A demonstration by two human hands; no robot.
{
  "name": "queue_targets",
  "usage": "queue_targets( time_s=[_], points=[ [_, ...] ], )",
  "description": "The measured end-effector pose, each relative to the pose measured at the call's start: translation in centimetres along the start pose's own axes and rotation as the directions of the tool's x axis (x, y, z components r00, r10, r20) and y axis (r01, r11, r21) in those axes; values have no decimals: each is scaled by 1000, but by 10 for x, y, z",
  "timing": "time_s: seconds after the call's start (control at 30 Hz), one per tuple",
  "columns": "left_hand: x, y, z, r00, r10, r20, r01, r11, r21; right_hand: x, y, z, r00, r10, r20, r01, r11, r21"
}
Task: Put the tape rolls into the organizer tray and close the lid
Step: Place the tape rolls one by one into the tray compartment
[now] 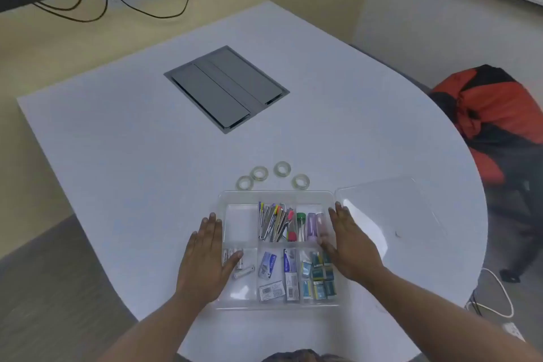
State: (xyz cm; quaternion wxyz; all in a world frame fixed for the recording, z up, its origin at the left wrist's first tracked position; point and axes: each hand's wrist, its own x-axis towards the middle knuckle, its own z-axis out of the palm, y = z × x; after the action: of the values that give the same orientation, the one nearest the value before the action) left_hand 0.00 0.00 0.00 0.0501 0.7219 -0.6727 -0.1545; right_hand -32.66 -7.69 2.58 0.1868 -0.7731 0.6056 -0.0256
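Four tape rolls (276, 177) lie flat on the white table (117, 156), in a loose arc just beyond the far edge of the clear organizer tray (277, 193); the two leftmost touch or nearly touch, the other two sit apart. None is in the tray yet

Tray sits near the table's near edge. Its far-left compartment (241, 222) is bare, the likely home for the rolls. Other compartments hold pens, glue-stick-like tubes, small boxes, batteries

Clear lid (390, 214) lies flat on the table just beside the tray's right edge, off the tray

Left hand (205, 256) open flat, fingers together, resting against the tray's left side, gripping nothing. Right hand (349, 247) open flat over the tray's right edge, also holding nothing

Handling, judged: rolls look small, light, stiff rings with slick transparent faces; pinch across the outer rim, or hook a finger through the core. Lid looks thin, light, somewhat flexible, hard to see; lift by an edge

Writing: box labels in the tray too blurred to read; white mark on the dark screen edge at top left, illegible
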Motion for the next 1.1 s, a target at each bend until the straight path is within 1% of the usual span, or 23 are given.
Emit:
queue_targets(
  time_s=[0.07, 0.13, 0.2, 0.33, 0.47, 0.67, 0.73, 0.87, 0.97, 1.1],
  points=[
    [-2, 0, 1, 1000, -20, -3, 20, 1000, -17, -4, -1, 5, 999, 30, 39, -30, 1000, -2],
    [-4, -1, 7, 1000, -19, 2, 19, 1000, 15, -8, -2, 11, 996, 42, 74, -40, 999, -34],
    [-4, -2, 11, 1000, -10, 7, 10, 999, 37, -7, -1, 15, 996, 48, 80, -45, 998, -39],
    [-5, -2, 11, 1000, -15, 16, 14, 1000, 15, -7, 5, 25, 996, 41, 83, -37, 998, -49],
    [-5, -2, 11, 1000, -18, 22, 18, 999, -34, -8, 12, 33, 996, 31, 84, -25, 997, -71],
    [-2, -11, 6, 1000, 11, 23, -7, 988, -153, -11, 14, 35, 999, 9, 53, -7, 999, -37],
    [1, -20, 3, 1000, -29, 10, 30, 981, -193, -11, 13, 35, 999, 20, 45, -19, 999, -29],
    [6, -43, -2, 978, -207, -19, 195, 943, -270, -11, 6, 30, 999, 32, 15, -32, 999, 14],
    [17, -54, -3, 961, -275, -12, 264, 934, -239, -4, -1, 19, 997, 36, -69, -32, 997, 64],
    [36, -57, -1, 976, -214, 38, 217, 971, -102, 30, -12, -1, 990, 46, -137, -26, 990, 141]
  ],
)
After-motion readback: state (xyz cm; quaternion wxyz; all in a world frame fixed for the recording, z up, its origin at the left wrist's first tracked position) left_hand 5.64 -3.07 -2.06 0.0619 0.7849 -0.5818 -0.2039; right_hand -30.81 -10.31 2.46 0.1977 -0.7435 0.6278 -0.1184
